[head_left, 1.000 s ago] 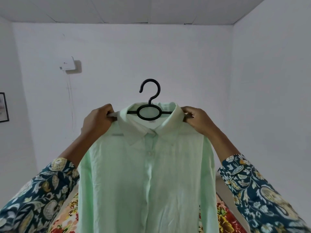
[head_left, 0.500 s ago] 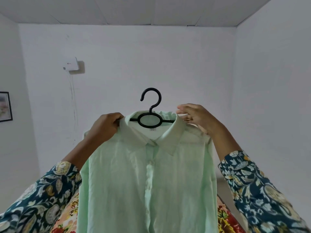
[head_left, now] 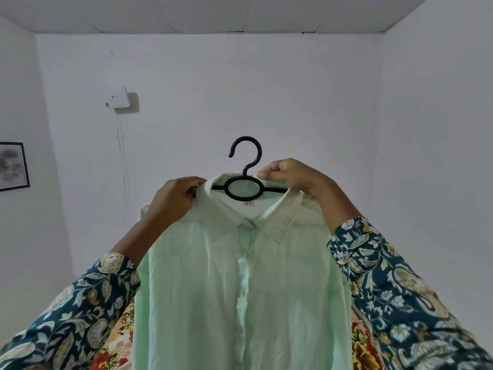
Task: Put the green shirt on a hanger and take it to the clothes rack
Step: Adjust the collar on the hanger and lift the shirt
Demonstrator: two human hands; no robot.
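A pale green buttoned shirt [head_left: 240, 284] hangs in front of me on a black plastic hanger [head_left: 244, 186], whose hook points up and to the left. My left hand [head_left: 173, 198] grips the shirt's left shoulder at the collar edge. My right hand [head_left: 290, 174] is closed at the back of the collar, right beside the hanger's neck, pinching fabric there. The hanger's arms are hidden inside the shirt. No clothes rack is in view.
A flower-patterned bed cover [head_left: 120, 340] lies below, behind the shirt. White walls close the room in front and at right. A small white box [head_left: 117, 98] with a hanging cable is fixed to the far wall, and a framed picture [head_left: 12, 165] hangs at left.
My right hand left the right shoulder and moved inward and up to the collar beside the hanger's neck. The shirt and hanger sank a little in view; my left hand kept its grip.
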